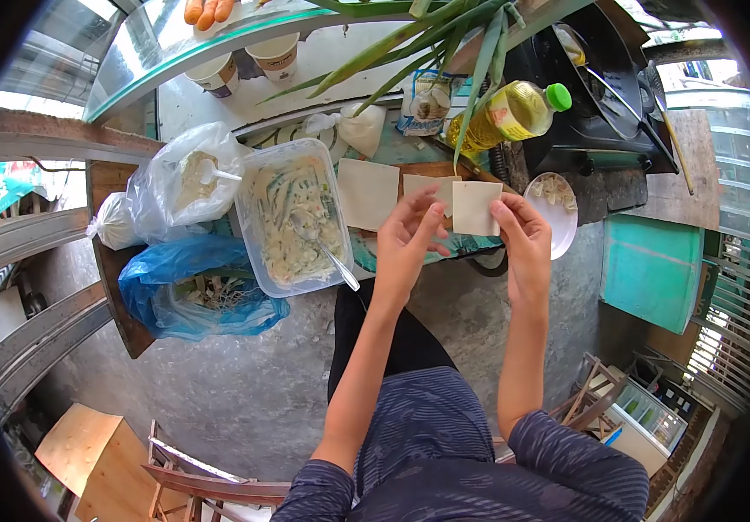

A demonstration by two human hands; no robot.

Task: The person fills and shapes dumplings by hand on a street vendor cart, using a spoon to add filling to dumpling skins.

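right grip [526, 239] on wrapper [475, 210], plate [564, 230] beside; oil bottle [504, 118] beyond

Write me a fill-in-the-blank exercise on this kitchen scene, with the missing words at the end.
1. The left hand is spread open, while the wrapper is pinched by the ____ hand.
2. The cap on the bottle of oil is ____.
3. The spoon in the filling is made of ____.
4. The plastic bag holding plant trimmings is ____.

Missing words: right; green; metal; blue.
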